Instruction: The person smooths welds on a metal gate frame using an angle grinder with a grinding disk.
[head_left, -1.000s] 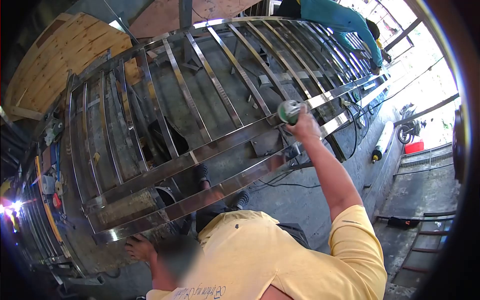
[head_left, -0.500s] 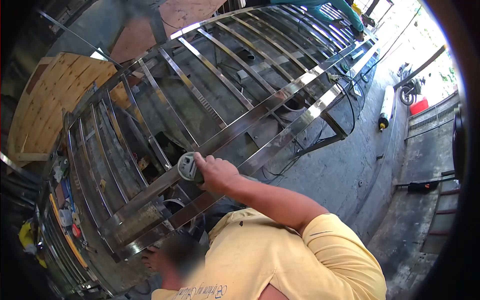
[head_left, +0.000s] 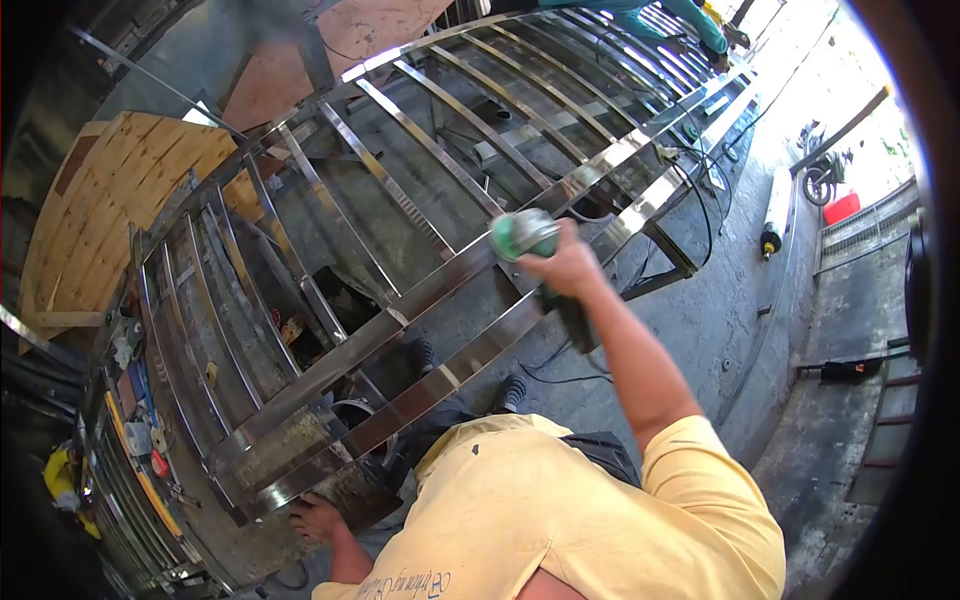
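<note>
My right hand [head_left: 570,262] is wrapped round a power tool [head_left: 526,235] with a round green and grey head, slightly blurred. The tool is over the shiny metal beam [head_left: 450,270] of a large slatted frame, near a cross slat's end; contact is unclear. At the lower left, my left hand [head_left: 315,518] is beside the near end of the outer metal beam [head_left: 400,405], next to a rusty, dirty plate [head_left: 362,492]. Its fingers look apart, with nothing seen in them.
Curved wooden panels [head_left: 130,200] stand at the left. Another person's teal sleeve [head_left: 690,20] shows at the frame's far end. Dark cables [head_left: 700,200] hang by the frame's right side. A gas cylinder [head_left: 776,212] lies on the floor. Feet show below the beams.
My right hand and the power tool have moved up and right along the beam. The blurred patch by my left hand is gone, and that hand stays near the frame's end.
</note>
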